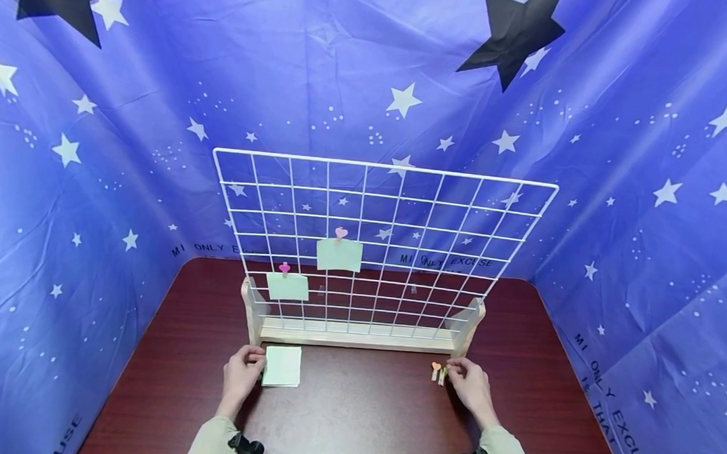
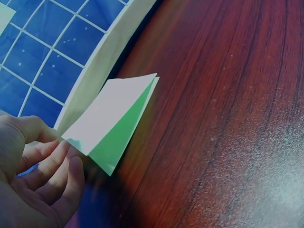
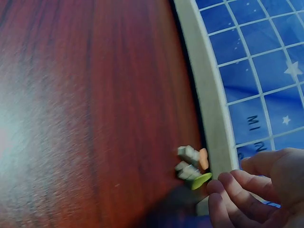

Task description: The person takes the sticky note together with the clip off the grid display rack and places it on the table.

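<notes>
"Dark red wood on that table (image 1: 357,413); what does the head view show on it?"

"A stack of paper (image 1: 282,367) lies before the left end of the wooden base (image 1: 355,340), which carries a white wire grid (image 1: 368,163). The left hand (image 1: 242,377) is at the stack's outer edge. Near the base's right end are an orange clip (image 1: 435,373) and a yellow-green clip (image 1: 442,378), with the right hand (image 1: 471,388) just beside them."

"Do both arms show whole?"

"The sleeves (image 1: 214,445) run off the bottom edge. Two pale green notes (image 1: 339,255) hang on the grid, each with a pink clip (image 1: 284,268) at its top; how those clips bite the wire is too small to make out."

"And the left wrist view?"

"The left hand pinches the top sheet (image 2: 111,111) at its near corner. That sheet tilts up, baring a wedge of green sheet (image 2: 123,142) beneath. I can't count the layers under it. The grid is cut off at the left, and only a corner of a note shows."

"The right wrist view?"

"Blurred around the clips. They lie side by side on the table, close to the base. The right hand's fingers are loose and slightly bent, not wrapped round either clip. The tips come right up to the yellow-green one; whether they touch it, I can't tell. The frame cuts off the back of the hand."
</notes>
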A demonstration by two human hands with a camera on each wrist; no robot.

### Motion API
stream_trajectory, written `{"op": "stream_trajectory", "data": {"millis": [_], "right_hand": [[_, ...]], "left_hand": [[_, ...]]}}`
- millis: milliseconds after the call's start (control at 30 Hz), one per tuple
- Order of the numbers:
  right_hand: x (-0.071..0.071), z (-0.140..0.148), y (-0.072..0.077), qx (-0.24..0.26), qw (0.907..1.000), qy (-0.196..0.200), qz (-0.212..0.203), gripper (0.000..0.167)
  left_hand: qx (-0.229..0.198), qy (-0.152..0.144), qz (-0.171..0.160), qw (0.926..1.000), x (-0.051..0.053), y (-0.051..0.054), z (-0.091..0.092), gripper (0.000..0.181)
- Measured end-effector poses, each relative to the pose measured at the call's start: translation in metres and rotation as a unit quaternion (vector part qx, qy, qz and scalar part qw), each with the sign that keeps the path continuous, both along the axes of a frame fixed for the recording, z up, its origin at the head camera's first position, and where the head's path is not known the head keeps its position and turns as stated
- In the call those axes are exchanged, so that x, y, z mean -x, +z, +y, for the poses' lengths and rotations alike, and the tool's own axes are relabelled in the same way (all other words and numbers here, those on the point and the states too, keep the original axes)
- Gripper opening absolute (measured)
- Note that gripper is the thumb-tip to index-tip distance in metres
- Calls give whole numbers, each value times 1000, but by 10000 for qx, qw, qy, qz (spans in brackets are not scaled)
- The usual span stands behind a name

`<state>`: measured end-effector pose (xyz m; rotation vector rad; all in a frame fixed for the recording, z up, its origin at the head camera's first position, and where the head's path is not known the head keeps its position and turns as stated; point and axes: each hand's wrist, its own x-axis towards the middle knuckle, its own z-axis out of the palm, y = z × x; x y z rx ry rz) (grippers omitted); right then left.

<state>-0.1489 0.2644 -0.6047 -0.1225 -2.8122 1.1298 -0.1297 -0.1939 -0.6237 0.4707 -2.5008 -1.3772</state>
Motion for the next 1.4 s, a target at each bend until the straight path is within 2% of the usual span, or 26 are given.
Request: {"op": "stream_trajectory", "data": {"millis": [133, 333, 500, 767, 900, 1100, 1400], "right_hand": [[2, -6, 9, 79, 9997, 79, 195, 13], [7, -18, 25, 290, 9986, 251, 354, 12], [10, -26, 37, 429, 9963, 520, 532, 12], [17, -37, 53, 499, 9932, 685, 798, 15], [21, -44, 62, 673, 9899, 862, 905, 14], [28, -55, 76, 1202, 9845, 1072, 702, 17], [34, -68, 93, 1182, 9789, 1272, 1077, 15]], "left_hand": [[-93, -25, -63, 9999, -1, 1, -2, 11], [-206, -172, 23, 9996, -1, 4, -4, 10], [-171, -326, 75, 9993, 1, 4, -6, 11], [-109, -511, 209, 9984, 3, 8, -5, 8], [-100, -575, 230, 9980, 5, 14, -2, 9], [-339, -775, 299, 9960, 10, 23, 2, 11], [-730, -956, 457, 9917, 14, 39, 9, 11]]}}
